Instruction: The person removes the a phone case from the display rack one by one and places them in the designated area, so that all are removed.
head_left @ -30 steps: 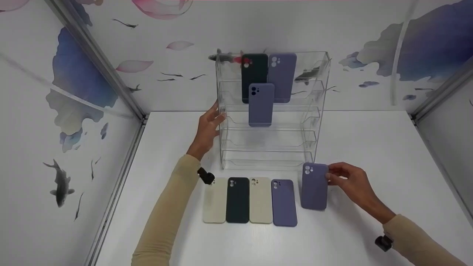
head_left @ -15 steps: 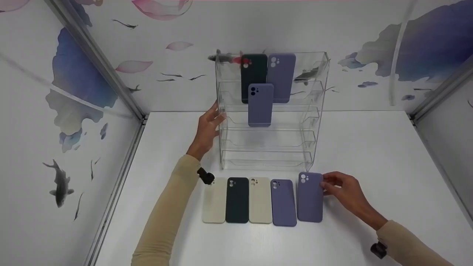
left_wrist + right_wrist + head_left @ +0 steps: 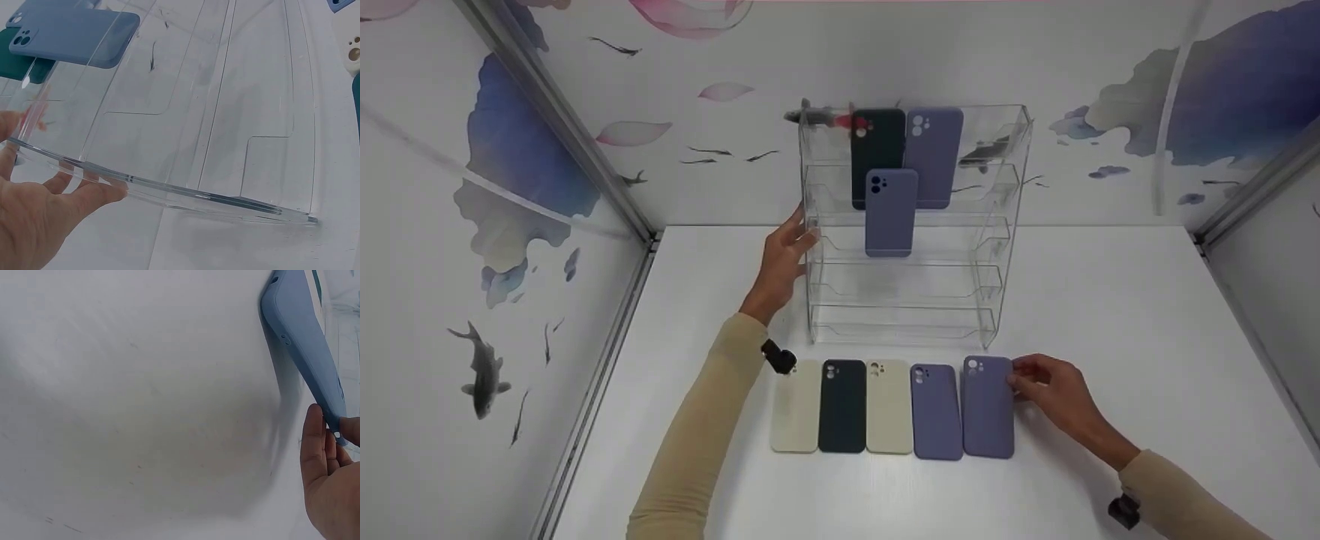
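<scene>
Purple phone case (image 3: 988, 407) lengthwise, cutout rackward

Bare table (image 3: 1110, 300) lies open right of the acrylic rack (image 3: 911, 285); the case row (image 3: 889, 409) blocks its front.

A white counter (image 3: 1110, 300) sits boxed in by three pale walls (image 3: 720, 45) painted with blue washes, pink petals and dark fish, under even light.
</scene>
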